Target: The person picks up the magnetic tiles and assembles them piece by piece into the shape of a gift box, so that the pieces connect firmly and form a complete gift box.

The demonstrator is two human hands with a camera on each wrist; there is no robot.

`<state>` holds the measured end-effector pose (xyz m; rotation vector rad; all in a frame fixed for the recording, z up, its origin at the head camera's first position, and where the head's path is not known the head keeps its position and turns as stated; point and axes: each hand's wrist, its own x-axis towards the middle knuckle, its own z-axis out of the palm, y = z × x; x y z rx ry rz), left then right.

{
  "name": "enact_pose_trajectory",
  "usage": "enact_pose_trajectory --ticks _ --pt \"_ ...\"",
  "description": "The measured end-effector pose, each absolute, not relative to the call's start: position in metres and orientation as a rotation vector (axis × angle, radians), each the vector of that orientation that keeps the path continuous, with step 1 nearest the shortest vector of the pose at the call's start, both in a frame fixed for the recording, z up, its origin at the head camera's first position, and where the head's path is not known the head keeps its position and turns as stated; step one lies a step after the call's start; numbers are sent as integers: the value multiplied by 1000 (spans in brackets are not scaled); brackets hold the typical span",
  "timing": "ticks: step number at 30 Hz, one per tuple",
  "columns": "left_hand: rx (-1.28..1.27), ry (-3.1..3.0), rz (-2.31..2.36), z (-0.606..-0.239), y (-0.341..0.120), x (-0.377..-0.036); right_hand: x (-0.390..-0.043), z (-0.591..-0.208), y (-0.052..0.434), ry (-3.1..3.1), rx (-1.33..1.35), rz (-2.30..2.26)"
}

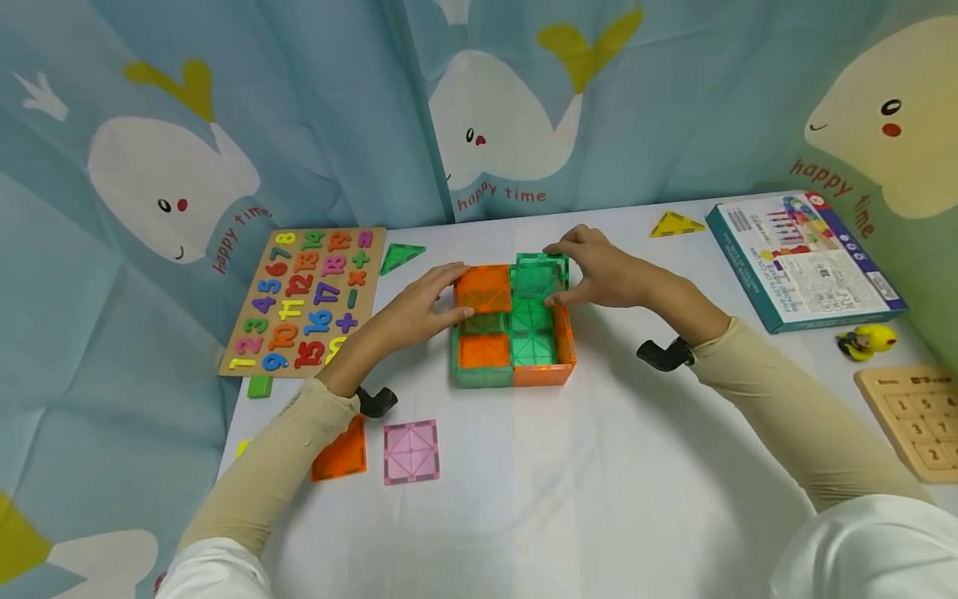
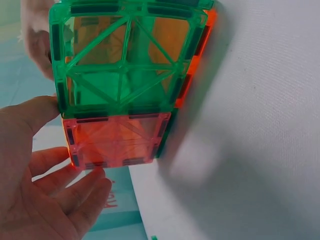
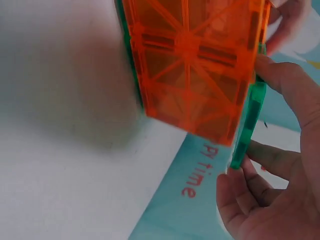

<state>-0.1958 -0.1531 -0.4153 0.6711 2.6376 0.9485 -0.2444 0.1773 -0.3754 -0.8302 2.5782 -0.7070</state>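
A low box of translucent magnetic tiles [image 1: 542, 376] stands mid-table, with green and orange walls. Orange square tiles cover parts of its left half; green tiles show in its right half. At the back left corner, my left hand [image 1: 422, 306] grips the box, thumb at the top edge and fingers at the far end of a reddish-orange wall tile [image 2: 117, 140]. My right hand [image 1: 602, 270] holds a green tile [image 3: 250, 122] at the back right corner between thumb and fingers. That tile sticks out past the orange side wall [image 3: 187, 85].
A pink square tile [image 1: 411, 466] and an orange tile [image 1: 344, 453] lie front left. Behind them is a number puzzle board [image 1: 258, 320], with a green triangle tile [image 1: 400, 258] beside it. Back right are a yellow triangle tile [image 1: 676, 223], a boxed set [image 1: 812, 262] and a small yellow figure [image 1: 868, 341].
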Motion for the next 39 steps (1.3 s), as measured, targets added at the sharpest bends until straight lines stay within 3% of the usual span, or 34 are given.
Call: enact_pose_trajectory --ticks 22,30,39 --pt "572 2666 985 -424 -173 -167 -231 -400 163 2507 -771 -802" --pt "463 2632 787 -420 -213 -128 -239 -402 168 2492 -767 -904" --pt "361 2549 592 -425 -213 -43 -252 -413 171 2498 -716 -1122"
